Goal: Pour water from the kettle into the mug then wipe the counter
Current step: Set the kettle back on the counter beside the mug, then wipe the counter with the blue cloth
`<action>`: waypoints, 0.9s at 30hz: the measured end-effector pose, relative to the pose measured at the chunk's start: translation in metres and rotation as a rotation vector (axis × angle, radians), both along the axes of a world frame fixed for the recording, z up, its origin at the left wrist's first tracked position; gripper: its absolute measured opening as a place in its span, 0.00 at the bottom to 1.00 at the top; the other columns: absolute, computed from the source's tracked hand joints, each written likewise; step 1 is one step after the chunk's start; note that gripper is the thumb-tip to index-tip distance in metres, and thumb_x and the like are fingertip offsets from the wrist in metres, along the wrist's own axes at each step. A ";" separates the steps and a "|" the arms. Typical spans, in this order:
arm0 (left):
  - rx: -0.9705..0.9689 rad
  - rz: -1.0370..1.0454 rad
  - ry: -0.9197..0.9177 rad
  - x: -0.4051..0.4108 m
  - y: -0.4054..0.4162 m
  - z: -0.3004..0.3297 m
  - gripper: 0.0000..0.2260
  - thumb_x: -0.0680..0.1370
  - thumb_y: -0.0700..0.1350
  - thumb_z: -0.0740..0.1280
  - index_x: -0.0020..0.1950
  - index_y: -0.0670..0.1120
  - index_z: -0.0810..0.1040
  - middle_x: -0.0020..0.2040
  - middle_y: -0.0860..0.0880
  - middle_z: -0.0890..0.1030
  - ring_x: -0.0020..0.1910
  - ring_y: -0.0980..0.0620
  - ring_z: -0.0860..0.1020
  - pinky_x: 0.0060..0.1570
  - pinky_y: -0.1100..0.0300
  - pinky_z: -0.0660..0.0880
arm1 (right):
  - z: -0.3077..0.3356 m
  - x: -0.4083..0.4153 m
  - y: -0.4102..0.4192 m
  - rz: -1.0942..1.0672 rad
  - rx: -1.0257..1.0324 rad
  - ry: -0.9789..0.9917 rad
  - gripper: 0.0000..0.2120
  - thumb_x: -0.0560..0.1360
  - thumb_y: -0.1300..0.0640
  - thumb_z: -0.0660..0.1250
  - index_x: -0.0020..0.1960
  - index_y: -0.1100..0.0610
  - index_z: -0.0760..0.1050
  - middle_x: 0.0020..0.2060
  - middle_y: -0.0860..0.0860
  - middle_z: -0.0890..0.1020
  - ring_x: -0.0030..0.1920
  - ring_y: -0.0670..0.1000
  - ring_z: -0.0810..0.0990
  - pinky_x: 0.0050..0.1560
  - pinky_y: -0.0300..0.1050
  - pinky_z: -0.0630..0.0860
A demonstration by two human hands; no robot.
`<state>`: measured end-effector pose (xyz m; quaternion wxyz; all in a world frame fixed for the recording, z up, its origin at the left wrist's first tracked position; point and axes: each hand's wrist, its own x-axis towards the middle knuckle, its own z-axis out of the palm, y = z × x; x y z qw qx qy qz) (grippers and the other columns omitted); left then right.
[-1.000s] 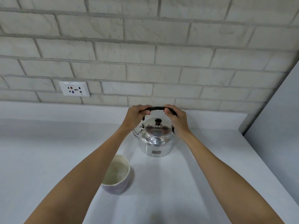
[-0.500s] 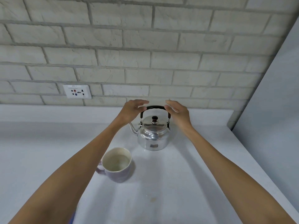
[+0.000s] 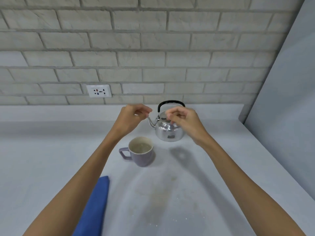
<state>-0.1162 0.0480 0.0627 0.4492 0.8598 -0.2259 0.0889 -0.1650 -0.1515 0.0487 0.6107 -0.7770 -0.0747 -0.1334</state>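
A shiny metal kettle (image 3: 167,132) with a black handle stands upright on the white counter (image 3: 51,159) near the back wall, spout pointing left. A purple mug (image 3: 141,151) holding water sits in front of it, handle to the left. My left hand (image 3: 132,118) hovers left of the spout, fingers loosely curled, holding nothing. My right hand (image 3: 185,121) hovers in front of the kettle's lid, fingers loosely curled, off the handle. A folded blue cloth (image 3: 94,205) lies on the counter beside my left forearm.
A wet, speckled patch (image 3: 163,198) marks the counter in front of the mug. A brick wall with a power socket (image 3: 98,91) stands behind. A grey panel (image 3: 286,103) bounds the counter on the right.
Both hands have let go of the kettle's handle and drawn back toward me. The view has pulled back, so the blue cloth now shows.
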 end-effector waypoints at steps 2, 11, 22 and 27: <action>0.009 0.026 0.029 -0.022 0.014 -0.009 0.08 0.75 0.36 0.67 0.50 0.45 0.83 0.45 0.50 0.84 0.40 0.63 0.79 0.41 0.79 0.71 | -0.012 -0.013 0.019 0.042 -0.019 0.052 0.04 0.74 0.65 0.68 0.45 0.58 0.80 0.36 0.52 0.81 0.33 0.44 0.77 0.36 0.28 0.72; -0.004 0.243 0.201 -0.091 0.081 -0.069 0.09 0.75 0.35 0.65 0.48 0.45 0.83 0.41 0.51 0.83 0.36 0.66 0.79 0.37 0.76 0.71 | -0.091 -0.044 0.101 0.185 -0.050 0.311 0.03 0.74 0.64 0.68 0.46 0.60 0.80 0.36 0.51 0.80 0.34 0.42 0.78 0.36 0.31 0.74; 0.399 0.557 0.679 -0.137 0.139 -0.149 0.27 0.73 0.48 0.70 0.70 0.46 0.65 0.65 0.40 0.69 0.64 0.37 0.68 0.58 0.46 0.69 | -0.138 -0.020 0.188 0.228 -0.319 0.435 0.14 0.74 0.59 0.67 0.58 0.62 0.75 0.57 0.57 0.78 0.57 0.54 0.77 0.49 0.39 0.69; 0.380 0.641 0.794 -0.149 0.152 -0.163 0.27 0.71 0.47 0.73 0.62 0.38 0.65 0.58 0.38 0.69 0.56 0.37 0.71 0.45 0.51 0.68 | -0.151 -0.012 0.217 0.280 -0.489 0.523 0.20 0.75 0.56 0.67 0.61 0.65 0.68 0.58 0.59 0.74 0.57 0.57 0.74 0.52 0.47 0.73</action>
